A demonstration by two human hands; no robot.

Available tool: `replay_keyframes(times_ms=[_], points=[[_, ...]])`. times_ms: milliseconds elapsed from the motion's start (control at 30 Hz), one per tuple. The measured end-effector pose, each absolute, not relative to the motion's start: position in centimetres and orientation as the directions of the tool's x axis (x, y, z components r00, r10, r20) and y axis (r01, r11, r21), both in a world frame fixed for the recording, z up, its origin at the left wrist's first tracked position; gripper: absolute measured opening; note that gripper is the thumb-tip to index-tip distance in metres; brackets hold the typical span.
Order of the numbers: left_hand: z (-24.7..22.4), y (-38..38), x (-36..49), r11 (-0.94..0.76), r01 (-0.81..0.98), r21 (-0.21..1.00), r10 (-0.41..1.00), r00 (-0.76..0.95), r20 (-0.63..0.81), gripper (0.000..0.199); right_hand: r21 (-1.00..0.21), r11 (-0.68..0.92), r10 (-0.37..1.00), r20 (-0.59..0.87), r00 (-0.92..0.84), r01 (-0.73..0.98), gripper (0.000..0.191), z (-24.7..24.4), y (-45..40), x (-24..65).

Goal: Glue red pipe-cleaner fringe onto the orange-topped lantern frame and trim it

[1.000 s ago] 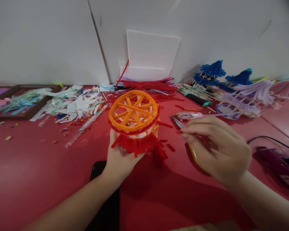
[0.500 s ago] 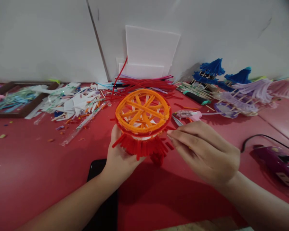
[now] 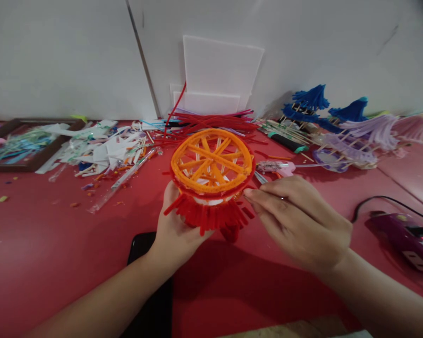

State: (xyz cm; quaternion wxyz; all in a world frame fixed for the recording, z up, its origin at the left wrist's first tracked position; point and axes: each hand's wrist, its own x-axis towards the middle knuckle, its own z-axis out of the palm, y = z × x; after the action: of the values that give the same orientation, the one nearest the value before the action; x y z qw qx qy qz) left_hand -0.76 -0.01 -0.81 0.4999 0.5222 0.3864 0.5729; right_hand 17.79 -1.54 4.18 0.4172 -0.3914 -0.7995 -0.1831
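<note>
My left hand [image 3: 178, 230] is wrapped round the underside of a pipe-cleaner model [image 3: 211, 162], its fingers partly hidden behind it. The model has an orange spoked ring on top, a red rim, a white band below and a skirt of short red strips [image 3: 215, 216]. At its right side my right hand [image 3: 299, 220] is closed in a pinch, fingertips close to the rim. Whatever those fingertips hold, if anything, I cannot make out. Just beyond them lie a pink glue gun [image 3: 277, 167] and a metal tip [image 3: 260, 177], perhaps of scissors.
Red pipe cleaners [image 3: 211, 122] lie before leaning white boards [image 3: 222, 65]. Paper scraps [image 3: 109, 150] and a brown frame [image 3: 35, 162] are left. Blue [image 3: 310, 98] and lilac models [image 3: 359, 141] stand right, near a purple power strip [image 3: 405, 239]. A black phone [image 3: 148, 291] lies under my left forearm.
The model has tilted and turned slightly in my left hand, its orange ring shifting a little to the right. My right hand stays almost in place beside it.
</note>
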Motion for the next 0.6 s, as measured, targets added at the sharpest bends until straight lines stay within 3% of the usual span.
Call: replay_keyframes(times_ms=[233,333,433,533,600], points=[[-0.7,0.1,-0.8,-0.169,-0.163,0.972,0.983,0.045,0.179,0.079,-0.099,0.642,0.500,0.805,-0.318,0.760,0.012,4.2,-1.4,17.7],[-0.5,0.0,-0.8,-0.176,-0.142,0.974,0.982,0.047,0.184,0.059,-0.105,0.651,0.500,0.805,-0.320,0.752,0.013,4.0,-1.5,17.8],[-0.4,0.0,-0.8,-0.188,-0.104,0.977,0.980,0.048,0.194,0.039,-0.062,0.661,0.481,0.800,-0.359,0.748,0.018,3.8,-1.6,18.3],[-0.2,0.1,-0.6,-0.187,-0.099,0.977,0.981,0.029,0.190,0.037,0.018,0.645,0.443,0.806,-0.393,0.764,0.032,3.9,-1.6,18.8],[0.1,0.1,-0.5,-0.177,-0.115,0.977,0.983,0.025,0.181,0.036,0.056,0.627,0.406,0.828,-0.387,0.777,0.032,4.1,-1.4,18.9]])
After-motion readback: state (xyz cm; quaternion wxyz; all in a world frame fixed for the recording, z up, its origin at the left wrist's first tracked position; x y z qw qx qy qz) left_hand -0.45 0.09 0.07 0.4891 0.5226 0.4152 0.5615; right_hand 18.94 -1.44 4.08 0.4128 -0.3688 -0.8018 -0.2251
